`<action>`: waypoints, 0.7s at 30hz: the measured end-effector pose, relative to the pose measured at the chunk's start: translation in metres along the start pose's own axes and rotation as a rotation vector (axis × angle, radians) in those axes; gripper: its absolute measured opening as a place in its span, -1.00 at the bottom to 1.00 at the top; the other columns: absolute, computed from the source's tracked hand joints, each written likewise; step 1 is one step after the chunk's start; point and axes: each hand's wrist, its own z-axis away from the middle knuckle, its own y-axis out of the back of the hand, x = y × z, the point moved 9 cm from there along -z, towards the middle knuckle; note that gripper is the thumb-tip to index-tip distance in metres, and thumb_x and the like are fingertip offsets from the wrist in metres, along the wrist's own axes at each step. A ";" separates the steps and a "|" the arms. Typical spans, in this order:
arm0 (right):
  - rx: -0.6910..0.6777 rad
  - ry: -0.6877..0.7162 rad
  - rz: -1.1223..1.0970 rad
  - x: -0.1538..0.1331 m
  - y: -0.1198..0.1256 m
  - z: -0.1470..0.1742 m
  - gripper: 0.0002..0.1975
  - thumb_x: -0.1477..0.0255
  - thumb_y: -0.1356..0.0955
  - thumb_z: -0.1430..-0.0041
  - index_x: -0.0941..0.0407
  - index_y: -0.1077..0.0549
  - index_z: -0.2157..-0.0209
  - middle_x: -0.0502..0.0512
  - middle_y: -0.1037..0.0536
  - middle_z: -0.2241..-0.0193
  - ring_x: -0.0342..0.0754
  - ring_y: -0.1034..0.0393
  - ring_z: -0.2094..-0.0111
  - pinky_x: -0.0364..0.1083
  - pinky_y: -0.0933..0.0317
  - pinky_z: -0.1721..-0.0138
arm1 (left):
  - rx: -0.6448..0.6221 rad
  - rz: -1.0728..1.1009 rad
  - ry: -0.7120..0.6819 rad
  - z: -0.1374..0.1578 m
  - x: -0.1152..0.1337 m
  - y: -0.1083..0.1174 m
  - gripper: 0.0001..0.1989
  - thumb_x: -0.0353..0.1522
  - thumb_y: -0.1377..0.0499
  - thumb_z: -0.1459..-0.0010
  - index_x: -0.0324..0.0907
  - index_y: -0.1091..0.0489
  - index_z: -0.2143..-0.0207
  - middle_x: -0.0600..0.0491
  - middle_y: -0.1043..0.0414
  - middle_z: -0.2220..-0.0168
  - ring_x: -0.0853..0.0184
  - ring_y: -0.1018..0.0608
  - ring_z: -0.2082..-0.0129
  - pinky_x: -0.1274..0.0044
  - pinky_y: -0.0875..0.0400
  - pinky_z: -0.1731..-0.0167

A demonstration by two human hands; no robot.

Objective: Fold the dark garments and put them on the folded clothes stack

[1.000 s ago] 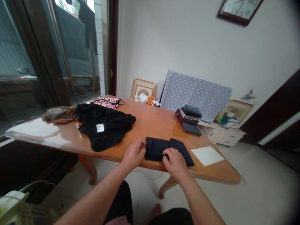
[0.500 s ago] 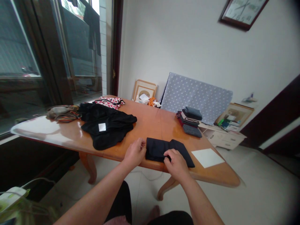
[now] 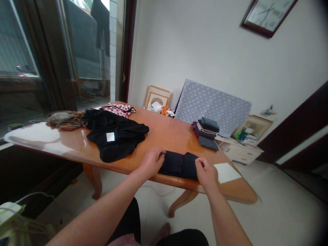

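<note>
A dark navy folded garment lies flat near the front edge of the wooden table. My left hand is closed at its left end, thumb and fingers pinched at the cloth's edge. At the opposite end my right hand is also closed, its curled fingers gripping the cloth and covering that end. A sheet of white paper lies just right of my right hand, partly behind it.
On the left spreads a black garment with a white label. Beyond it are a red-and-white patterned cloth and a striped brownish cloth. A stack of folded clothes stands at the right rear. A white drawer cabinet is behind the table.
My right hand has moved right, from the middle of the folded garment to its right end, and closed on it. My left hand has shifted slightly right and up along the left edge.
</note>
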 end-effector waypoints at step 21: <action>0.085 -0.294 -0.113 0.124 0.024 -0.041 -0.72 0.31 -0.26 -0.04 0.13 -0.56 0.44 0.13 -0.58 0.54 0.07 -0.49 0.47 -0.08 -0.26 0.49 | -0.175 -0.193 -0.051 0.007 0.010 -0.017 -0.82 -0.31 -0.09 -0.22 -0.07 -0.48 0.21 -0.01 -0.51 0.20 0.18 -0.48 0.14 0.37 -0.33 0.10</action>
